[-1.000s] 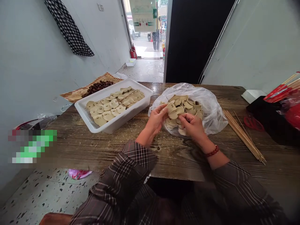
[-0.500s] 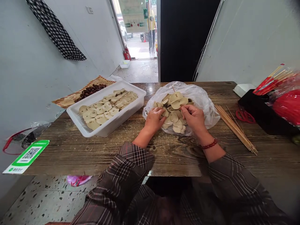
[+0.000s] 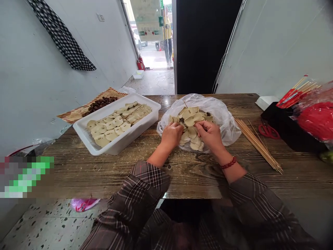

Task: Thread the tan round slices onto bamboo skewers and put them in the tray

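Flat, beige oval slices lie piled in a clear plastic bag on the wooden table. Over this pile is a skewer, its thin tip poking out past the slices threaded on it. My right hand, with a red bead bracelet, is closed in a pinch at the near end of that loaded skewer. On the left side of the pile rests my left hand, fingers curled in; its fingertips are hidden among the slices. A white plastic tub to the left holds skewered slices in rows.
Loose bamboo skewers lie right of the bag. Beyond them are red-handled scissors and a black box with packaged sticks. Dark reddish dried pieces sit on patterned paper behind the tub. A person stands outside the door.
My left fingers have curled in closer at the pile. My right hand keeps its pinch and is slightly nearer the left hand. The view has shifted a little.
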The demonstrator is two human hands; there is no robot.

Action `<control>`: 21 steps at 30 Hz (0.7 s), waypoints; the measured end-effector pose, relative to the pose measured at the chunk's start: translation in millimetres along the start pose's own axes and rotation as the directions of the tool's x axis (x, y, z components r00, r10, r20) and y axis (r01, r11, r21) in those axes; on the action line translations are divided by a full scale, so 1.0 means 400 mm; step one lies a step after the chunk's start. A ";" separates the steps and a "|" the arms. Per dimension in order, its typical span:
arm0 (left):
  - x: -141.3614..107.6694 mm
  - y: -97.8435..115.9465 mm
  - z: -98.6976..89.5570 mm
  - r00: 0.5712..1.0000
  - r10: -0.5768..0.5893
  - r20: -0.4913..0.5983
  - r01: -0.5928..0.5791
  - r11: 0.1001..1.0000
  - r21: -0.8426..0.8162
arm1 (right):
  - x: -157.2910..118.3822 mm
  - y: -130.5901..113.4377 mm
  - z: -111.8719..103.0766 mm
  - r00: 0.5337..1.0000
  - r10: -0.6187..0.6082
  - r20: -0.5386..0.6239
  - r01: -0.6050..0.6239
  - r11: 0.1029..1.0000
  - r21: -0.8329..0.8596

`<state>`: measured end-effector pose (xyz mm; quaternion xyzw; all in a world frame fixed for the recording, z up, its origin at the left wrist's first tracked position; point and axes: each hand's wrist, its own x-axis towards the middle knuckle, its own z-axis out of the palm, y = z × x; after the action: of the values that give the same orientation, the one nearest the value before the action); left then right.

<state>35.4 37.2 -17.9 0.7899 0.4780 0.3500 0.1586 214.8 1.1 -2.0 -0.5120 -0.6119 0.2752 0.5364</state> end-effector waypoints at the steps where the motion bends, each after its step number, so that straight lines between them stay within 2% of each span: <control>1: 0.001 -0.002 0.000 0.998 -0.021 -0.052 0.016 0.996 -0.086 | 0.000 -0.001 0.000 1.000 -0.001 0.001 0.001 1.000 -0.002; 4: 0.006 -0.009 -0.009 0.968 -0.183 -0.172 0.103 0.913 -0.394 | -0.003 -0.007 -0.001 1.000 -0.008 0.003 0.008 1.000 0.000; 6: 0.008 -0.011 -0.023 0.922 -0.344 -0.179 0.171 0.775 -0.609 | -0.006 -0.013 -0.002 1.000 -0.014 0.004 0.014 1.000 -0.001; 8: 0.008 -0.012 -0.041 0.872 -0.473 -0.124 0.206 0.585 -0.785 | -0.010 -0.019 -0.002 1.000 -0.009 0.011 0.009 1.000 -0.001; 10: 0.008 -0.015 -0.058 0.835 -0.549 -0.040 0.216 0.394 -0.893 | -0.013 -0.023 -0.001 1.000 0.000 0.029 0.000 1.000 0.004; 13: 0.007 -0.022 -0.078 0.802 -0.595 0.057 0.220 0.205 -0.954 | -0.020 -0.024 0.003 0.996 0.008 0.093 -0.009 1.000 0.009; 17: 0.008 -0.032 -0.089 0.776 -0.619 0.118 0.218 0.089 -0.972 | -0.030 -0.019 0.011 0.972 0.006 0.235 -0.008 1.000 0.008; 21: 0.010 -0.039 -0.090 0.760 -0.641 0.108 0.201 0.074 -0.977 | -0.039 -0.016 0.017 0.948 -0.022 0.317 0.045 0.997 -0.066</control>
<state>1.3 45.2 0.0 0.2596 0.3878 0.6363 0.6143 204.8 -13.8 -4.2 -0.4698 -0.7080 0.3223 0.4172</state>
